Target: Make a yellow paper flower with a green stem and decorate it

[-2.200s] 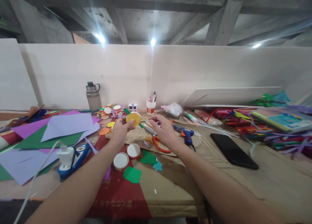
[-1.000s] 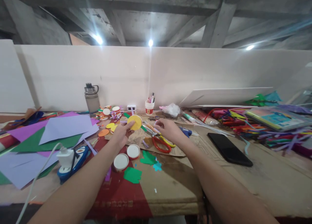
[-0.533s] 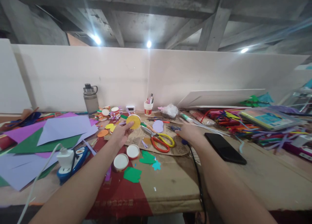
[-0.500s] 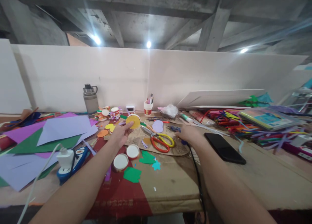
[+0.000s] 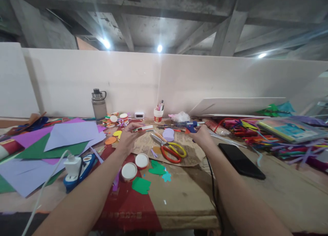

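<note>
White board [image 5: 128, 82] stands across the back of my view, and before it runs the desk [image 5: 184, 198], its near part brown and red cardboard. To the left I have overlapping lilac, green and magenta sheets of paper [image 5: 71, 135]. A black phone [image 5: 241, 160] lies flat to the right, near the forearm, and a grey bottle [image 5: 98, 106] stands upright close to the board.

Both hands are out over the middle. Between them, a little nearer me, scissors [image 5: 169, 151] with one red and one yellow loop lie on brown printed paper, blades pointing away to the left.

My right hand [image 5: 203, 137] has its fingers curled closed round the handle of a blue glue gun [image 5: 191, 127]; the gun's body shows just beyond them on the left, and a black cord [image 5: 212, 181] runs down toward the near edge.

My left hand [image 5: 126, 140] pinches a disc [image 5: 145, 128] between thumb and fingers. I get it nearly edge-on: it juts right from the fingertips, toward the glue gun but well apart from it.

Nearer me sit two round white lids [image 5: 135, 166] side by side, then green paper pieces [image 5: 141, 185], and smallest, a blue paper flower [image 5: 166, 176].
</note>
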Motion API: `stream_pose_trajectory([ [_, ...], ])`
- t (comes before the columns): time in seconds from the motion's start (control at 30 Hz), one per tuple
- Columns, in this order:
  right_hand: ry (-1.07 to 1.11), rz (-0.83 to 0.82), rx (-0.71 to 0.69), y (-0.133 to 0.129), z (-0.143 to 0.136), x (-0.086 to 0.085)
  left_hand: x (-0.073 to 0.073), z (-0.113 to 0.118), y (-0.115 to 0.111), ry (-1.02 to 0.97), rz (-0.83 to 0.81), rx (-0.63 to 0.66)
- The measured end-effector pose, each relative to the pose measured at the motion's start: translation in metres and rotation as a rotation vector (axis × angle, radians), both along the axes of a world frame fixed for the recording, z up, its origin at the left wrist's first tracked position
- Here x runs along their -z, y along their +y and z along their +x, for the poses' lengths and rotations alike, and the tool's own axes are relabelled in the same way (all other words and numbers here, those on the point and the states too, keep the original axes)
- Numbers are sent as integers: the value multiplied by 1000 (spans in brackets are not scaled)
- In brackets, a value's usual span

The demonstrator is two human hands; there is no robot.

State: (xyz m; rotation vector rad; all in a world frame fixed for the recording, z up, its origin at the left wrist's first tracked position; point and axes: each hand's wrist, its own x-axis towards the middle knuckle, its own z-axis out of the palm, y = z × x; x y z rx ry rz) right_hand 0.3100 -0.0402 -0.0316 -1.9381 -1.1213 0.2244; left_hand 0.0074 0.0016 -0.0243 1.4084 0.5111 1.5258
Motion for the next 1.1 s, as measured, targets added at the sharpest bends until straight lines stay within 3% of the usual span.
stream_pose_trajectory([
  [0.2, 554, 183, -402, -11, -27, -19, -11, -7, -7, 298, 438, -138],
  [0.33, 640, 240, -612, -26, -36, -28, -11, -7, -5, 385, 608, -113],
  [0.47, 596, 209, -771, -38, -42, -35, -9, -7, -2, 397, 581, -99],
  [0.67, 494, 200, -777, -40, -48, -36, -10, -8, -2, 316, 538, -32],
  [1.1, 514, 153, -816, -40, -42, -36, -11, -8, -5, 277, 561, 6],
])
